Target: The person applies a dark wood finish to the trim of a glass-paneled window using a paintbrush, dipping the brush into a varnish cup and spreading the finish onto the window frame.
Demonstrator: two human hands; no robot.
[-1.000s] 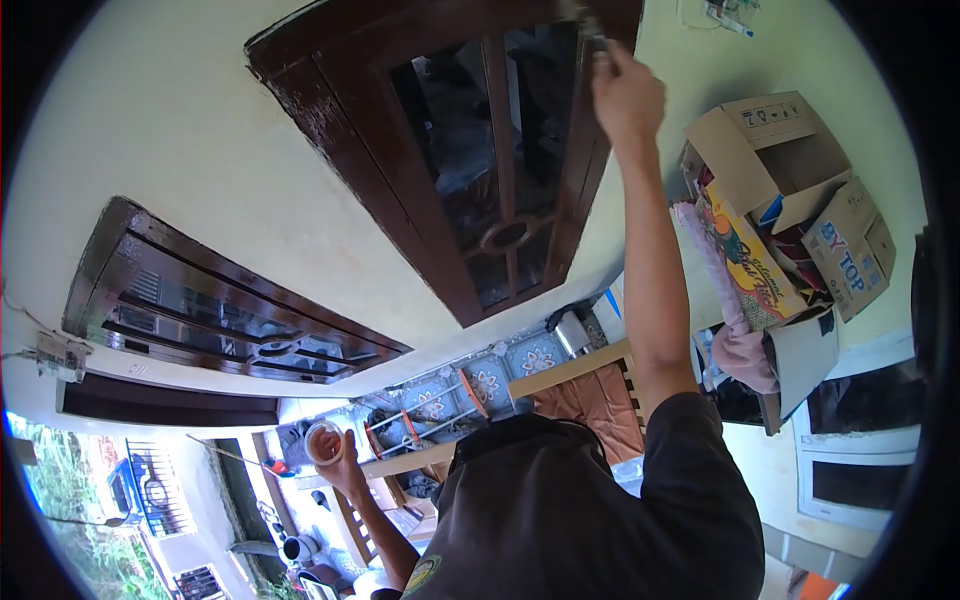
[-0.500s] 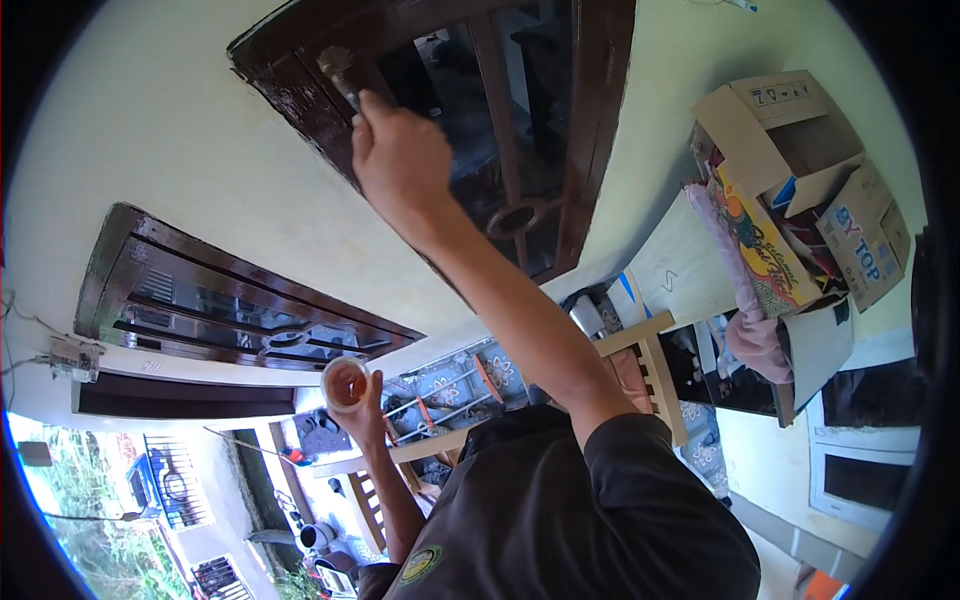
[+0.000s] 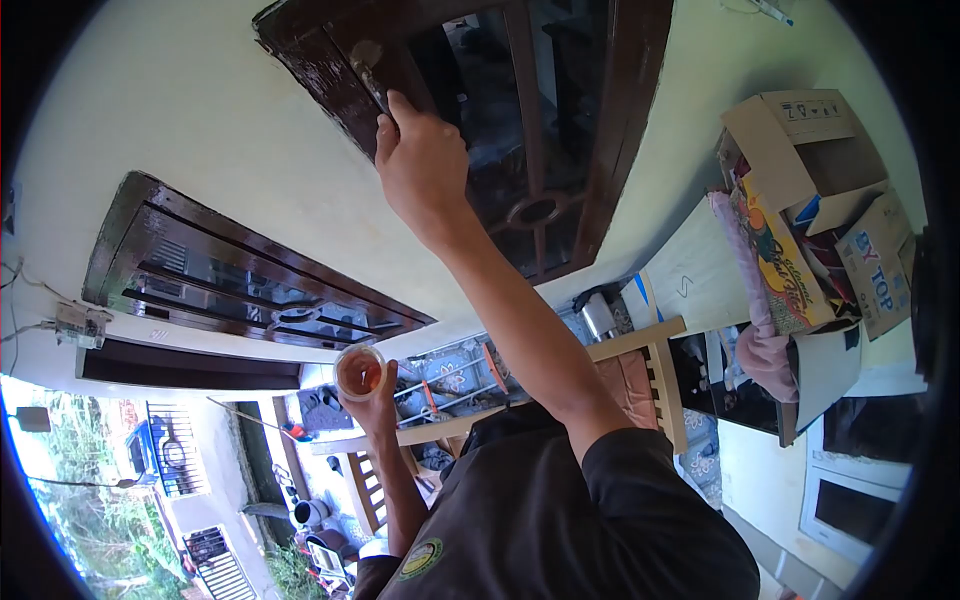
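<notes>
Nearest me, from my remote seat, is a dark short-sleeved shirt (image 3: pixel 560 520). The left hand (image 3: pixel 374 408) curls around a clear round cup (image 3: pixel 361 374) of reddish liquid, its fingers partly hidden. Beyond, I see the right hand (image 3: pixel 428 165), fingers closed around a slim brush with brownish bristles (image 3: pixel 368 58), which appear against a glossy dark-brown wooden frame (image 3: pixel 614 130) holding glass, on a cream wall (image 3: pixel 290 200).

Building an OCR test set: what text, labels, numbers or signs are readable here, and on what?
"BY TOP": lower carton panel; smaller print below unreadable.
"Selamat Idul Fitri": yellow box; blurred script, likely reading.
Handling symbols: upper carton; too small to identify.
Zigzag mark: pale board; no clear letter.
Shirt badge: too small to read.
No readable numbers.
</notes>
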